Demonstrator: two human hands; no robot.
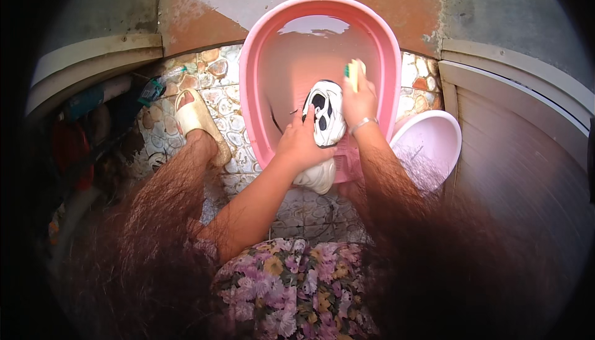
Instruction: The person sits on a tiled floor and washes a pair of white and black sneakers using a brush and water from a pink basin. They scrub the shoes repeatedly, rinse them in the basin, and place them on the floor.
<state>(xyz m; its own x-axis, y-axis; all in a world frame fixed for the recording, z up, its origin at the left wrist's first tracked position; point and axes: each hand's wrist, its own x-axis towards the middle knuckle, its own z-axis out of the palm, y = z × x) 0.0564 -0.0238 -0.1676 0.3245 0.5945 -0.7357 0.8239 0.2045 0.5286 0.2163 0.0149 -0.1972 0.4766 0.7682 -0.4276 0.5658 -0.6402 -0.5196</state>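
A white sneaker with black panels (329,113) is tilted over the near part of a pink plastic tub (249,89) of cloudy water. My left hand (304,142) grips this sneaker, with fingers at its opening and the thumb along its near end. Just right of the sneaker, my right hand (361,103) holds a pale yellow scrub brush (354,75) with green bristles showing on its left side. Below my left wrist another white shoe (318,177) rests at the tub's near rim, partly hidden by the hand. A dark lace (274,114) trails in the water.
A pink plastic basin (430,147) leans at the tub's right, beside a grey panel (516,154). My foot in a cream slipper (202,121) stands on stone-patterned tiles (228,121) at left. A raised ledge (200,19) runs behind the tub. Dark clutter fills the left side.
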